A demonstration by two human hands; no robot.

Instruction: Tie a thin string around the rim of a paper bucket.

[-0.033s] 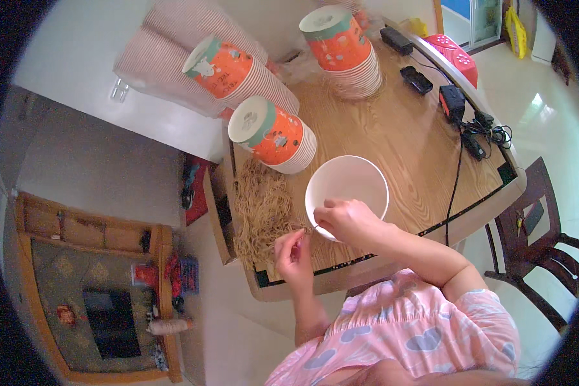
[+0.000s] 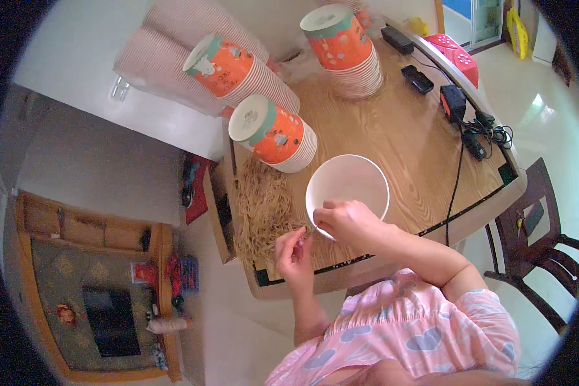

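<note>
A white paper tub (image 2: 360,174) stands mouth up near the table's front edge. Over its near left rim is my right hand (image 2: 346,219), fingertips pinched together. My left hand (image 2: 293,252), also pinched, is just left of the tub, beside a loose heap of tangled brown strands (image 2: 264,199). A short, thin brown strand (image 2: 311,231) shows between the fingertips of both hands; its kind is too small to make out. Behind the heap stands an upside-down stack of orange and green paper tubs (image 2: 282,138).
Further stacks of tubs stand at the back (image 2: 341,48) and back left (image 2: 228,71), near plastic-wrapped stacks (image 2: 174,64). Black adapters (image 2: 453,103) and a cable (image 2: 455,186) lie along the right side. A dark wooden chair (image 2: 527,219) is right of the table (image 2: 424,174).
</note>
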